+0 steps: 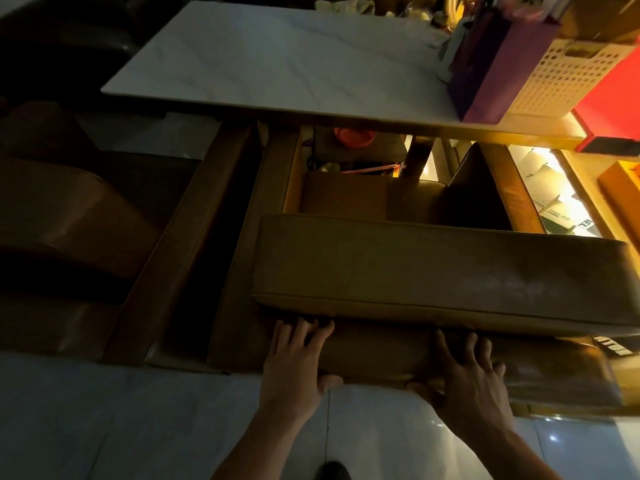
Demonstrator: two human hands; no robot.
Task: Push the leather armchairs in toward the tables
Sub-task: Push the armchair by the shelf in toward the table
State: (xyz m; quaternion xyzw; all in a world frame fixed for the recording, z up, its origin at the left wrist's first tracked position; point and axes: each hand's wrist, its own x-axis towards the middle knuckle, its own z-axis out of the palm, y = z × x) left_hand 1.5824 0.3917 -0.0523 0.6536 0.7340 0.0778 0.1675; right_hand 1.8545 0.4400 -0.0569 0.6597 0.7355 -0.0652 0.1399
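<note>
A brown leather armchair (433, 271) stands right below me, its seat reaching under the white marble table (277, 64). My left hand (294, 365) grips the top back edge of the backrest, fingers over the top and thumb behind. My right hand (471, 379) holds the same edge further right in the same way. A second leather armchair (69, 230) stands to the left, beside the first, with a dark gap between them.
On the table's right end stand a purple box (491, 67), a white perforated basket (568, 77) and a red box (613, 98). Clutter with a red bowl (353, 136) lies under the table. White tiled floor (104, 420) is under me. Another dark seat (52, 39) is far left.
</note>
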